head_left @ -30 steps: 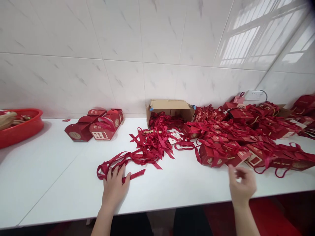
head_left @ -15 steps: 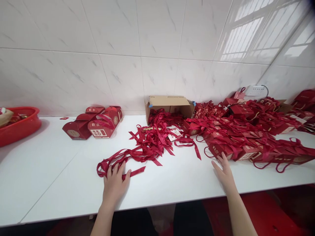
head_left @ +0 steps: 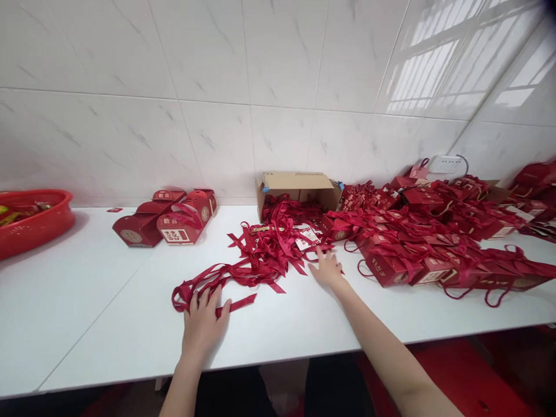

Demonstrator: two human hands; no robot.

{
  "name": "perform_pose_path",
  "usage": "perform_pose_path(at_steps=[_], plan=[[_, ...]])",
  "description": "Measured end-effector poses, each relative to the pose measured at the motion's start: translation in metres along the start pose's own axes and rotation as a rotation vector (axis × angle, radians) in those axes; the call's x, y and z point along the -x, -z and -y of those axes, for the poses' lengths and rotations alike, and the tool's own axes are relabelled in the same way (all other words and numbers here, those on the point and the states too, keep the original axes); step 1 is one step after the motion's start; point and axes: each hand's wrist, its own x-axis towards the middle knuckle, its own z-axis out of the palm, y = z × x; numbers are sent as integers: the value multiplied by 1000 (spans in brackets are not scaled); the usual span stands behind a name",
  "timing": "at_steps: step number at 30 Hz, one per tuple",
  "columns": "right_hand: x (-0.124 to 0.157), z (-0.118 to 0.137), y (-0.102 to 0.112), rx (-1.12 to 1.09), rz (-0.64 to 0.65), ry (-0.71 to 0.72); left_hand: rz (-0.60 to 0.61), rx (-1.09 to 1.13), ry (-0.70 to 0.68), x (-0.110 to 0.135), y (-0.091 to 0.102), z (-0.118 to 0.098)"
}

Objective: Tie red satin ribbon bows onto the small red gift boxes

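Note:
A tangle of dark red satin ribbons (head_left: 264, 255) spills out of a cardboard box (head_left: 299, 180) lying on its side. My left hand (head_left: 204, 321) rests with spread fingers on the near left end of the ribbons, touching their loops. At the pile's right side, my right hand (head_left: 326, 269) reaches over a ribbon strip with its fingers apart; whether it touches the strip I cannot tell. Just beyond its fingertips lies a white and red printed card (head_left: 307, 237) among the ribbons.
Many red gift boxes (head_left: 395, 263) with ribbons and cord handles crowd the right side. Red boxes (head_left: 180, 226) stand at the left, beside a red plastic basin (head_left: 39, 226). A white power strip (head_left: 445, 164) sits by the tiled wall. The white table's front edge (head_left: 260, 368) runs below my hands.
My right hand has moved left from beside the gift boxes to the right side of the ribbon pile. My left hand stays on the ribbons.

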Motion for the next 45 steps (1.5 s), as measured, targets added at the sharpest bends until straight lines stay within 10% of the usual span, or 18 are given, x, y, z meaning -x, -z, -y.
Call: perform_pose_path(at_steps=[8, 13, 19, 27, 31, 39, 45], plan=[[21, 19, -18, -95, 144, 449, -33, 98, -77, 3, -1, 1], [21, 14, -16, -210, 87, 529, 60, 306, -315, 0, -4, -37], [8, 4, -18, -262, -14, 463, 140, 218, -369, -59, -2, -109], [-23, -28, -8, -226, -335, 7, 144, 149, -435, -110, -10, -163], [-27, -29, -11, -245, -392, -58, 17, 202, -455, -143, 37, -178], [-26, -31, -15, -276, -447, -37, -647, 379, -412, -186, 203, -203], [-20, -19, -10, -288, -562, 40, -954, 529, -473, -187, 244, -205]])
